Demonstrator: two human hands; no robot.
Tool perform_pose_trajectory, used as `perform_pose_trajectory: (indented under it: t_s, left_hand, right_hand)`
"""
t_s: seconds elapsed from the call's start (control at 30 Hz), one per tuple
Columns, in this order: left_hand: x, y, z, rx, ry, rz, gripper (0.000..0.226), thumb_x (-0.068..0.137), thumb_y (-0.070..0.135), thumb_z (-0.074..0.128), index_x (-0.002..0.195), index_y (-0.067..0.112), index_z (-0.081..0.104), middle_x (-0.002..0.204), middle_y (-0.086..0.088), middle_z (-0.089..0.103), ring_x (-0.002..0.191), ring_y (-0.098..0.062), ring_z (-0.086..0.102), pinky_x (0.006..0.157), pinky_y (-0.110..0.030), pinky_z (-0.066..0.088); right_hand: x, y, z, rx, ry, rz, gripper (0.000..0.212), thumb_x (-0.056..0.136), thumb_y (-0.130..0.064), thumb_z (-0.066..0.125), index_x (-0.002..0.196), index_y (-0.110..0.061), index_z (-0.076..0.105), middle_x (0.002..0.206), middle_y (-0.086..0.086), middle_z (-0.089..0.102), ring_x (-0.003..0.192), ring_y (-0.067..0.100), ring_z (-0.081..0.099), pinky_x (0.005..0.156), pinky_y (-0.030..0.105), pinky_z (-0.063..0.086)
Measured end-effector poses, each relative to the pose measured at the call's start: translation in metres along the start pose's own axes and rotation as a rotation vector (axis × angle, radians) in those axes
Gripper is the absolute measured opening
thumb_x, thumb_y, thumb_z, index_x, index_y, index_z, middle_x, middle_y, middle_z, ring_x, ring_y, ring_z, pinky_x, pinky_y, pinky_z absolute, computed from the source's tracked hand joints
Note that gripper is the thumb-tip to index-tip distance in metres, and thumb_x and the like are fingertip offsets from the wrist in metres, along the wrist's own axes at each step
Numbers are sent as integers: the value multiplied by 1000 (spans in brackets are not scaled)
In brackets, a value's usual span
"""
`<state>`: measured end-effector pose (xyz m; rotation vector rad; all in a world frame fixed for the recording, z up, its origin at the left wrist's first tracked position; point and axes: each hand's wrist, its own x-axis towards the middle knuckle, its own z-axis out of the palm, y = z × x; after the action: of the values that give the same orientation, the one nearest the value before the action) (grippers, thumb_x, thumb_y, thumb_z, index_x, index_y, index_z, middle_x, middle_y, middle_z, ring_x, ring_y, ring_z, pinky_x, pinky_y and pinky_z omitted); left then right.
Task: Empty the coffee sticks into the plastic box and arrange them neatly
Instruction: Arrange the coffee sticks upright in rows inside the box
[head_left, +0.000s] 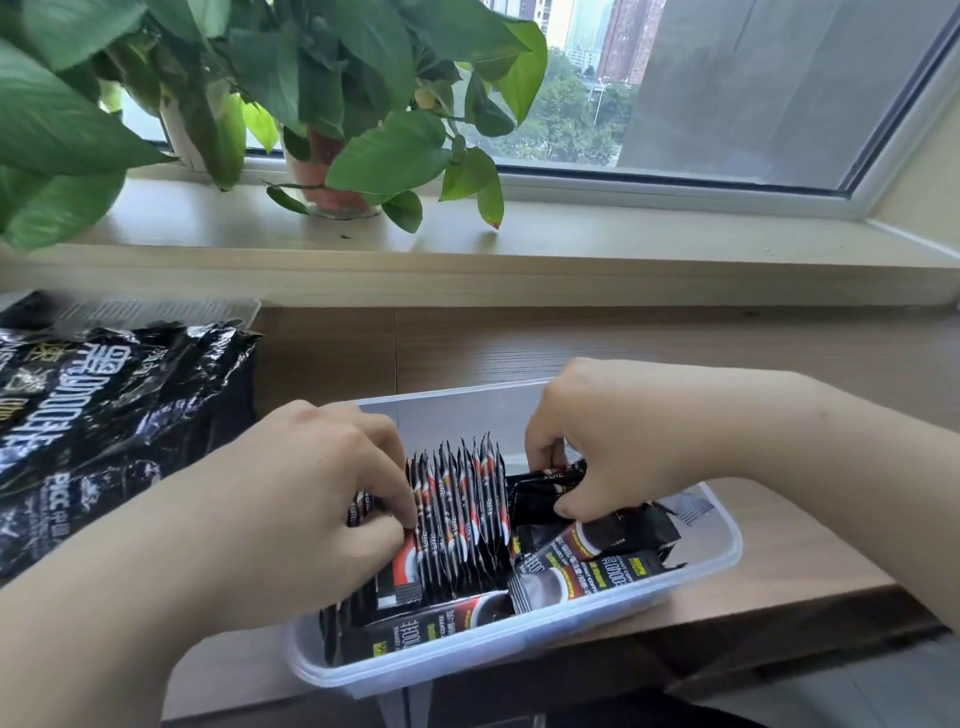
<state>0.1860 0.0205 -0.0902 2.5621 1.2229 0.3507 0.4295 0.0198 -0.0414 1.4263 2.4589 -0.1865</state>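
Standing on edge in a tight row, the coffee sticks (462, 514) fill the middle of the plastic box (724, 530), which sits at the near edge of the wooden desk (571, 343). More loose sticks (587, 569) lie flat and jumbled in the right and near parts of the box. The left hand (311, 499) reaches in from the lower left, knuckles up, its fingers curled and pinching the left end of the upright row against the thumb. The right hand (613, 447) comes in from the right with the wrist arched, fingers bent downward and closed with the thumb around a single stick (548, 477) lying crosswise just beside the right end of the row. A crumpled black coffee bag (104, 415) lies on the desk left of the box. Beyond, a potted plant (332, 104) stands on the windowsill (571, 249).
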Motion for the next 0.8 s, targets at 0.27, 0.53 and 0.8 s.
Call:
perform_pose_trajectory:
  t_s: [0.27, 0.53, 0.8]
  left_hand:
    - [-4, 24, -6, -10, 65, 120, 30, 71, 39, 49, 87, 41, 75, 101, 30, 63, 98, 6, 54, 82, -25, 50]
    - [-1, 18, -13, -192, 283, 26, 18, 86, 40, 60, 91, 33, 77, 94, 24, 70, 86, 18, 59, 69, 0, 42]
    - [2, 29, -12, -748, 241, -184, 10, 90, 34, 74, 97, 28, 77, 80, 5, 79, 75, -12, 77, 75, -40, 64]
  right_hand:
    - [-7, 3, -4, 161, 26, 2, 25, 75, -34, 77, 99, -26, 74, 59, -45, 51, 57, -7, 52, 48, 13, 39]
    - [-21, 13, -14, 649, 334, 29, 13, 75, -25, 83, 85, -30, 77, 68, 18, 57, 40, 3, 43, 49, 10, 34]
    - [-2, -20, -11, 1105, 417, 89, 12, 77, -24, 81, 88, -21, 81, 81, 6, 79, 63, 10, 62, 57, 22, 49]
